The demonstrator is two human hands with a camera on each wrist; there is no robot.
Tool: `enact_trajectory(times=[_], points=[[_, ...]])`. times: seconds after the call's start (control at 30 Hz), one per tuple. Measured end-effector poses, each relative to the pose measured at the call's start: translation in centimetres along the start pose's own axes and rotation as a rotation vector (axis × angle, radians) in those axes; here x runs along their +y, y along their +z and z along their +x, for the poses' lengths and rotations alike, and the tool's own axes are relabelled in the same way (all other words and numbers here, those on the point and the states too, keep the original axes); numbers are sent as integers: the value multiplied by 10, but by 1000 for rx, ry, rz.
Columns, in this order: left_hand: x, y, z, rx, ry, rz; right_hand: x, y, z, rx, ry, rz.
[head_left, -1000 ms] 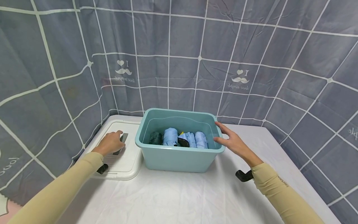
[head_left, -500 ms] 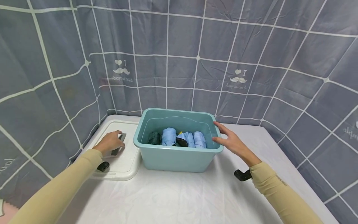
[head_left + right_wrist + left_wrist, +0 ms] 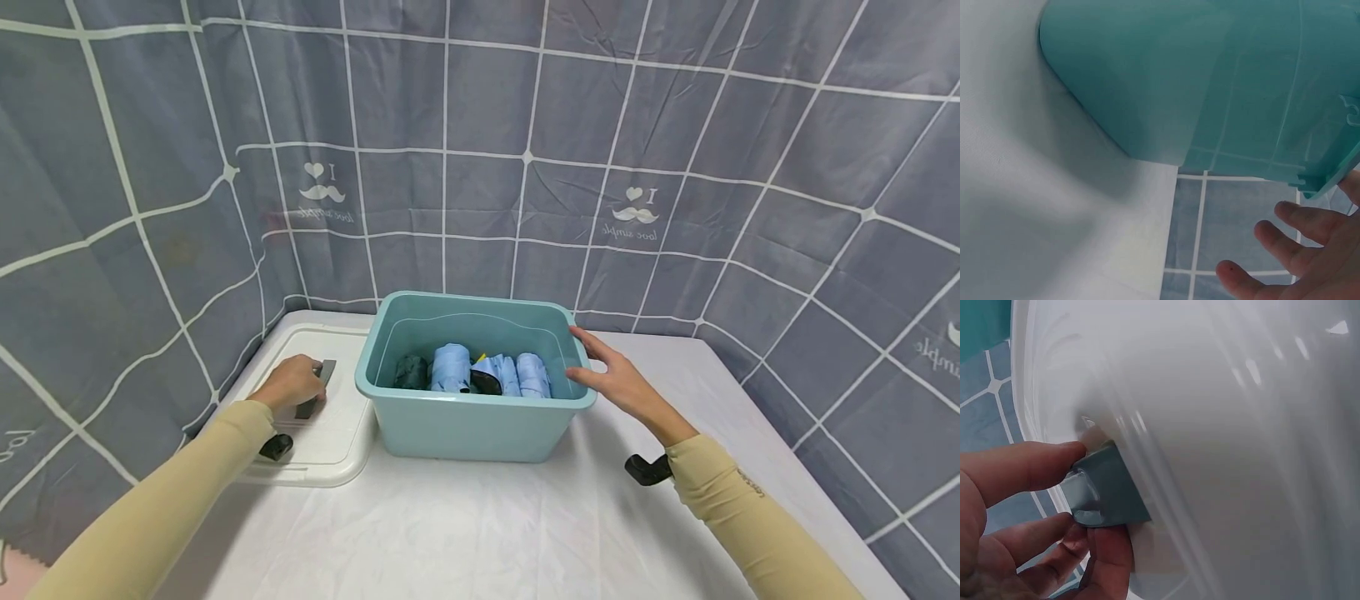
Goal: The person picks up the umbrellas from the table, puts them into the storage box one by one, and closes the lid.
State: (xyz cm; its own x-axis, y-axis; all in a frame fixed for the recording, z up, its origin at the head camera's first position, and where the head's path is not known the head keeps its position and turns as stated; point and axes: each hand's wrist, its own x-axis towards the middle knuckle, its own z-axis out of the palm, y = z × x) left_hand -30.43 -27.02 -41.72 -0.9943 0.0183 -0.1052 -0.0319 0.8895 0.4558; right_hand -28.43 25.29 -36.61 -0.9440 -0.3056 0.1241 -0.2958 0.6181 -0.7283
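A white lid (image 3: 341, 433) lies flat on the table at the left. My left hand (image 3: 292, 382) pinches its grey handle (image 3: 1107, 487), thumb on one side and fingers on the other in the left wrist view. Beside the lid stands a teal plastic bin (image 3: 465, 429). At the bin's right rim is my right hand (image 3: 621, 382), thumb and index finger touching it; the other fingers extend loosely in the right wrist view. Inside the bin sit blue rolled bundles (image 3: 452, 367), a dark green bundle (image 3: 411, 372) and a black curved piece (image 3: 486, 382). Their undersides are hidden.
A white cloth covers the table (image 3: 480, 533). Grey grid-patterned curtains (image 3: 480, 200) enclose the back and both sides, close behind the bin. Black wrist mounts (image 3: 648, 470) hang under both forearms.
My left fingers have closed in around the lid's handle. The right hand stays at the bin's rim. The whole head view has shifted slightly to the left.
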Motion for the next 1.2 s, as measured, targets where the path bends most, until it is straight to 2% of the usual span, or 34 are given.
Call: enact_trajectory(times=[0.3,0.53,0.87,1.2], points=[[1,-2,1,22,-31,-7,0,1,1,1,-2,13],[3,-10,3,35,-48,-7,0,1,0,-1,-7,13],[16,-41,2,42,-60,-5,0,1,0,-3,-8,21],[32,-73,3,60,-29,18,0,0,0,-4,-3,15]])
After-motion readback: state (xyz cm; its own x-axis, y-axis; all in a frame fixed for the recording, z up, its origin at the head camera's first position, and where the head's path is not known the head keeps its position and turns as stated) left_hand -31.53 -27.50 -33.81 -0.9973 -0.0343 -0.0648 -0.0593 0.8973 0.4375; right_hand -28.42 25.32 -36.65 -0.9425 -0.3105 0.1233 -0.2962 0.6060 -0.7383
